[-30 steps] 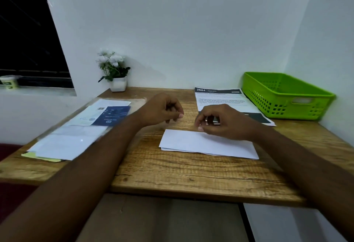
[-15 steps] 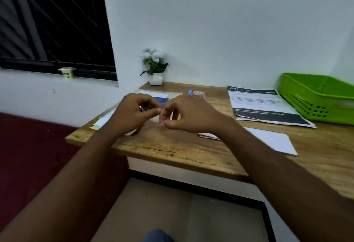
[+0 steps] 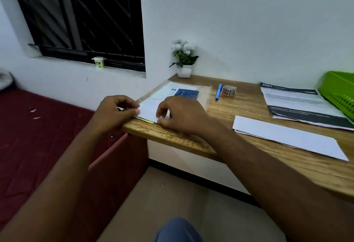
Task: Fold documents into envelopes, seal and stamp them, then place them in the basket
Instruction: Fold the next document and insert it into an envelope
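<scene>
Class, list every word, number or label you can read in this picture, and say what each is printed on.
"2684": white figures on the dark header of the printed sheet at the right.
Other text on that sheet: blurred, unreadable.
Blue card and barcode on the paper pile: too small to read.
Green label on the small cup: unreadable.
Stamp roll: nothing legible.

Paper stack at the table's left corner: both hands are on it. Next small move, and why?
Probably lift the top white sheet, likely an envelope, off the stack and carry it to the folded document. The left hand pinches its near edge, the right hand touches it with curled fingers, and the folded document lies bare on the table.
</scene>
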`<state>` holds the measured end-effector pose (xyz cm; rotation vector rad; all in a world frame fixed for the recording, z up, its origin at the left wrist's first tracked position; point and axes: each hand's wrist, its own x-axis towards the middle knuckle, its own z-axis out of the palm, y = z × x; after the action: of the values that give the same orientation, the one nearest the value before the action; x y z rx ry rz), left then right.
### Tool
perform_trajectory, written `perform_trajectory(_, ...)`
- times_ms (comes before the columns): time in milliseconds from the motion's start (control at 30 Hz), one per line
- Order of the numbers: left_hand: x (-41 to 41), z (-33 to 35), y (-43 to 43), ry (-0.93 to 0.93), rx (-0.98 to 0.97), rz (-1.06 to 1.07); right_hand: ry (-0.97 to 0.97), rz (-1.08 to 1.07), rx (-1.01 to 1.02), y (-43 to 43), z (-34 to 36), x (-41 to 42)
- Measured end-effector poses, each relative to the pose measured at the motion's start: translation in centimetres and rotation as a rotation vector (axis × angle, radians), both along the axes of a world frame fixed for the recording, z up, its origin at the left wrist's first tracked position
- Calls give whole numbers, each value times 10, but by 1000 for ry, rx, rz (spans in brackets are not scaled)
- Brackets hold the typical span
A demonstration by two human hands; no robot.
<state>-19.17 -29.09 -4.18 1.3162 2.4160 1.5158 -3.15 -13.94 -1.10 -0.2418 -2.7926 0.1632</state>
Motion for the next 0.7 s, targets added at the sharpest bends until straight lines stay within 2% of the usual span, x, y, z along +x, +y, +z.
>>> perform_trajectory(100,-2,-3,-1,6,-39,-9,-5,-28,15,-5,-1,-5)
perform_trajectory(300,-2,-2,1,32,-21,-14,-11,-108,-112,-15,0,-15)
perform_trajectory(500,-1,-1,6,75,-40,-53,-13,-157,28,-19,2,-13)
perform_trajectory(700,2,-4,10,55,14,-15,98,-151,107,-22,0,-2)
